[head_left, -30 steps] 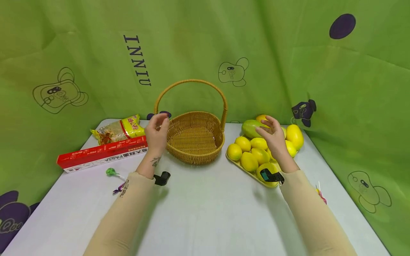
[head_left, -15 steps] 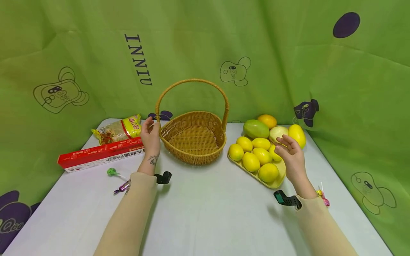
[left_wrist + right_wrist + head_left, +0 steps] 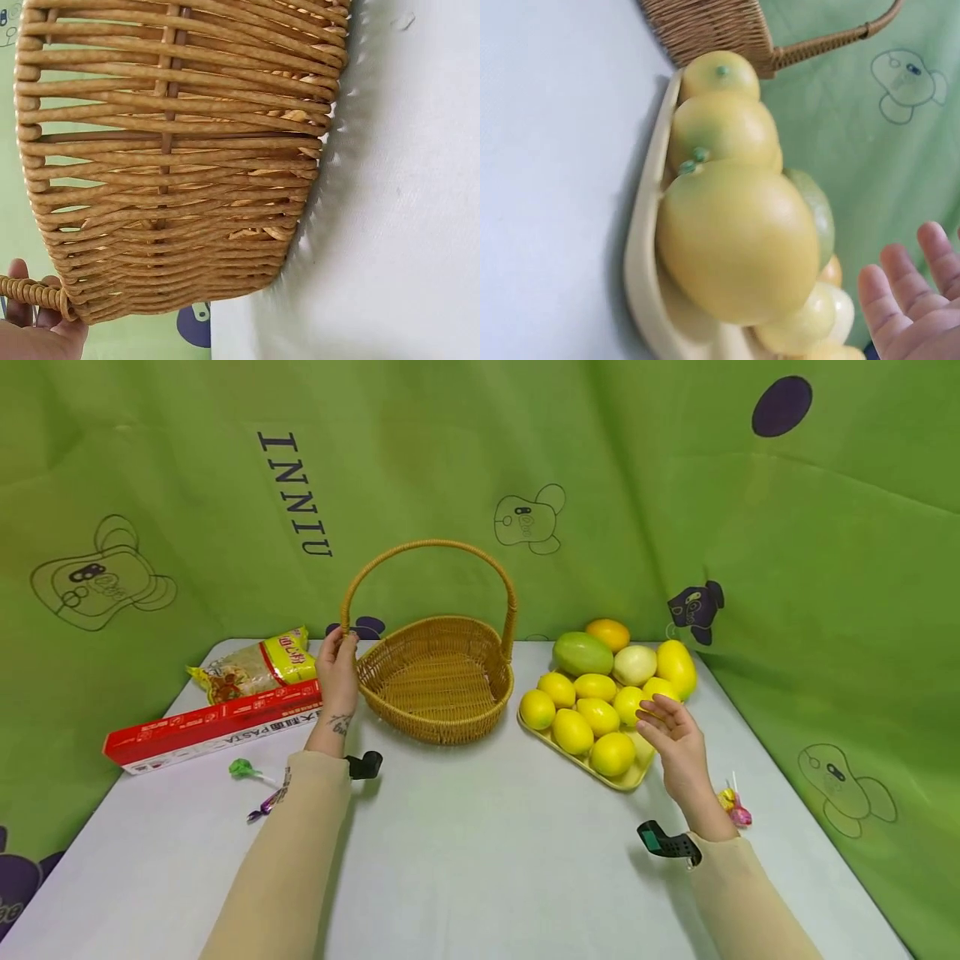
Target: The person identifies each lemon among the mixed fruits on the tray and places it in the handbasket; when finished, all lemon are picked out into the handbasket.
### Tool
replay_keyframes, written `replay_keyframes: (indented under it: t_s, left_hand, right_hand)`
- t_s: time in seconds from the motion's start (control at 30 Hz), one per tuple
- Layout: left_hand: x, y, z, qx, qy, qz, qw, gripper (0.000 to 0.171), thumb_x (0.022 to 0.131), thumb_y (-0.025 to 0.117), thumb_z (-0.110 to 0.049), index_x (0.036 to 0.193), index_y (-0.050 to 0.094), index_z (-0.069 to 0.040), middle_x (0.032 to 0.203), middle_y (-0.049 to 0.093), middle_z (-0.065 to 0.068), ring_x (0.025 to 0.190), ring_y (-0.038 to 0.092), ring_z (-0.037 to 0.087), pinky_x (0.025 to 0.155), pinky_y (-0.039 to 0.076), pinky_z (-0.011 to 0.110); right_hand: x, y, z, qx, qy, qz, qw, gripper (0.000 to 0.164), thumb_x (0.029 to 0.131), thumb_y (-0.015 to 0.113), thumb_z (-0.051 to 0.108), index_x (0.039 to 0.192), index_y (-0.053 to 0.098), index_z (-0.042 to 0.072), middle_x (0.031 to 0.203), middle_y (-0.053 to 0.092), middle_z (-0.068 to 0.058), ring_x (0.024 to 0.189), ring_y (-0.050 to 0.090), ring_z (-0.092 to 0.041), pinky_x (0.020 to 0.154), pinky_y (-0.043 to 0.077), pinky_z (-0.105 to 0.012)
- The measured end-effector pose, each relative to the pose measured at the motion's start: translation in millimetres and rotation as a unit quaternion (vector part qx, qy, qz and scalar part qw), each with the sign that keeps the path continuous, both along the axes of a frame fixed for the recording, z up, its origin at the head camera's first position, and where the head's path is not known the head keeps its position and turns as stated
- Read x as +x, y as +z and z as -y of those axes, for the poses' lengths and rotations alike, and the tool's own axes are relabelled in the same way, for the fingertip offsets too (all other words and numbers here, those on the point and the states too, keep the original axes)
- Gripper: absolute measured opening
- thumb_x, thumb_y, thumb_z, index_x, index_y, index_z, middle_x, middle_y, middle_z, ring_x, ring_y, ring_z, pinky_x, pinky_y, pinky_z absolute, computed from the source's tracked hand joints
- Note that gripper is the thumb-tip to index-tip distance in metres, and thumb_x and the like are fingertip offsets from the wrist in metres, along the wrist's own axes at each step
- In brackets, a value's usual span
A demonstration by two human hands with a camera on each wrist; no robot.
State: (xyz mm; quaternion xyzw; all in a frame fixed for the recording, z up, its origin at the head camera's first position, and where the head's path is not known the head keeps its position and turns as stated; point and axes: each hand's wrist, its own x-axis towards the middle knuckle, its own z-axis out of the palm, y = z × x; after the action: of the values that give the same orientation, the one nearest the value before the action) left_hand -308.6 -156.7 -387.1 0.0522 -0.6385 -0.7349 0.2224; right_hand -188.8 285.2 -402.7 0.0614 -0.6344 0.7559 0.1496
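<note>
A wicker basket (image 3: 442, 727) with a tall arched handle (image 3: 429, 542) stands at the back middle of the table. My left hand (image 3: 339, 681) grips the handle's lower left end; in the left wrist view its fingers curl round the wound handle base (image 3: 34, 292). To the right, several lemons (image 3: 573, 732) sit in a shallow pale yellow tray (image 3: 633, 781). Beside the tray's right side hovers my right hand (image 3: 681, 752), fingers loosely spread and holding nothing. The right wrist view has the lemons (image 3: 739, 240) close up, apart from the fingers (image 3: 900, 277).
Behind the lemons lie a green mango-like fruit (image 3: 582, 653), an orange fruit (image 3: 608, 633), a pale round fruit (image 3: 634, 665) and a long yellow fruit (image 3: 677, 668). A red pasta box (image 3: 213, 724), a noodle bag (image 3: 258, 667) and lollipops (image 3: 242, 768) lie left; more candy (image 3: 738, 814) lies right.
My left hand has moved left from the basket's near left side onto the handle base and taken hold of it. The right hand has drawn back rightward from above the fruit.
</note>
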Motion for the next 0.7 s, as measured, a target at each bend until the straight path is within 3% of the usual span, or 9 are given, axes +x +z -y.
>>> replay_keyframes:
  t_s: [0.2, 0.37, 0.53, 0.7]
  left_hand:
    - [7.9, -0.7, -1.4, 0.038, 0.012, -0.013, 0.9991, 0.016, 0.097, 0.047, -0.020, 0.109, 0.056, -0.015, 0.091, 0.057, -0.008, 0.097, 0.051, 0.013, 0.090, 0.039, 0.022]
    - [17.1, -2.1, -3.1, 0.047, 0.020, -0.009, 0.9986, 0.017, 0.096, 0.048, -0.022, 0.108, 0.058, -0.015, 0.092, 0.057, -0.007, 0.096, 0.052, 0.010, 0.093, 0.040, 0.026]
    - [23.1, -4.2, -4.1, 0.061, 0.027, -0.020, 0.9976, 0.018, 0.095, 0.050, -0.020, 0.109, 0.059, -0.014, 0.091, 0.059, -0.006, 0.095, 0.052, 0.010, 0.091, 0.039, 0.026]
    - [27.4, -7.5, -4.6, 0.071, 0.035, -0.027, 0.9965, 0.023, 0.095, 0.050, -0.016, 0.116, 0.059, -0.011, 0.090, 0.060, -0.009, 0.095, 0.053, 0.007, 0.089, 0.040, 0.021]
  right_hand:
    - [-4.0, -10.6, -3.7, 0.008, -0.018, 0.027, 0.999, 0.035, 0.086, 0.059, -0.006, 0.111, 0.054, 0.019, 0.106, 0.058, 0.003, 0.101, 0.056, -0.013, 0.080, 0.049, -0.014]
    - [-8.3, -19.1, -6.9, 0.022, -0.036, 0.057, 0.997, 0.036, 0.085, 0.060, -0.005, 0.110, 0.053, 0.019, 0.107, 0.057, 0.003, 0.101, 0.055, -0.014, 0.079, 0.050, -0.013]
    - [-9.4, -25.0, -8.7, 0.063, -0.030, 0.093, 0.993, 0.043, 0.084, 0.063, -0.002, 0.123, 0.045, 0.003, 0.109, 0.056, 0.005, 0.103, 0.055, -0.011, 0.079, 0.049, -0.012]
    - [-8.3, -29.3, -7.3, 0.145, -0.013, 0.146, 0.979, 0.063, 0.084, 0.066, 0.004, 0.135, 0.030, -0.005, 0.126, 0.045, -0.011, 0.116, 0.045, -0.023, 0.084, 0.045, -0.011]
